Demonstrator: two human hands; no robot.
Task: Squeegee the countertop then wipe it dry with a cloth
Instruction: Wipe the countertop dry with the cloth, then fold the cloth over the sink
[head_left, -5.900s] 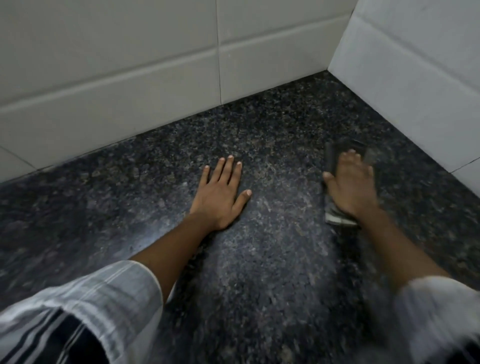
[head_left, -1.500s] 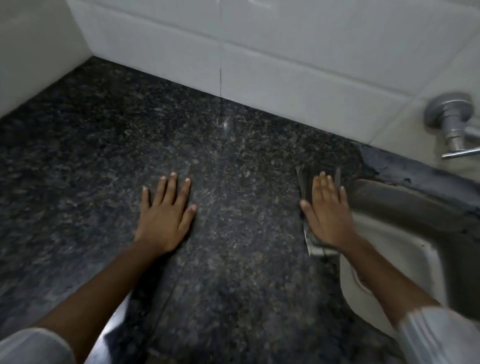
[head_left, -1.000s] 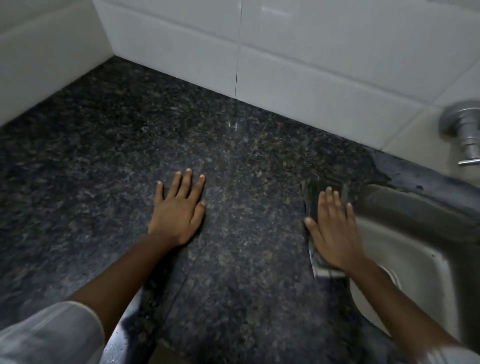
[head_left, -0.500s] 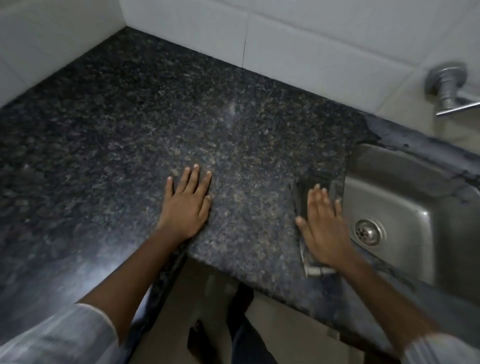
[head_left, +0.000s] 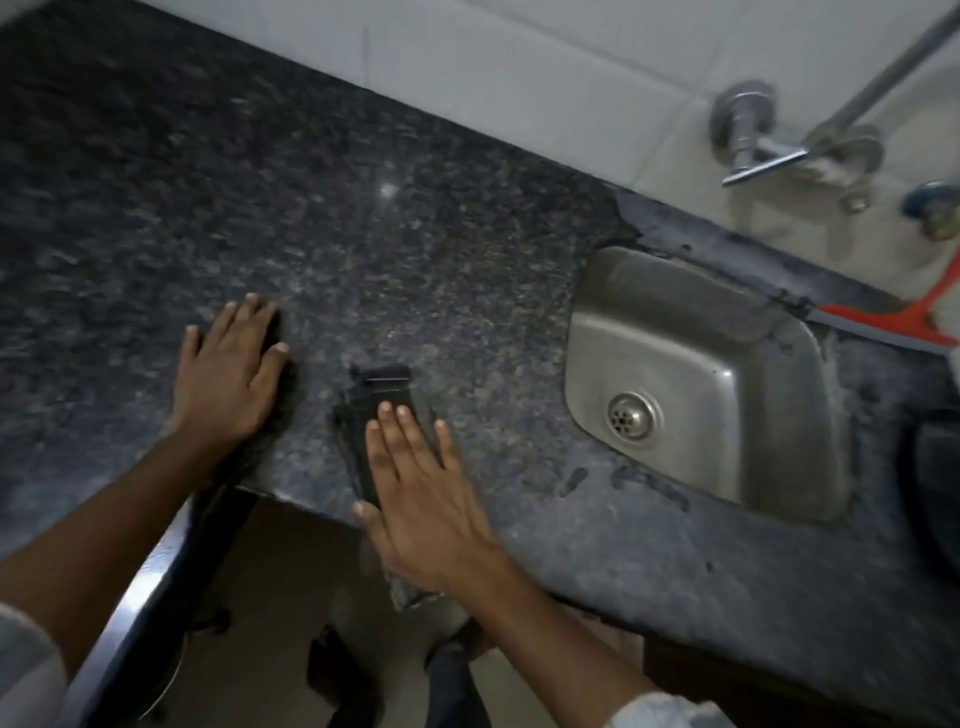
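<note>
A: Both hands lie flat on the dark counter. My right hand, fingers straight, presses a folded dark cloth near the front edge; its near end hangs past that edge. My left hand rests with fingers spread on bare stone, gripping nothing, probably to brace me.

B: Where is the squeegee?

A: The red squeegee lies beyond the sink, by the wall, untouched. I judge I am at the drying step.

B: Room to move?

A: Open stone runs back to the tiles and away leftward. The sink rim bounds the right, the drop bounds the front.
</note>
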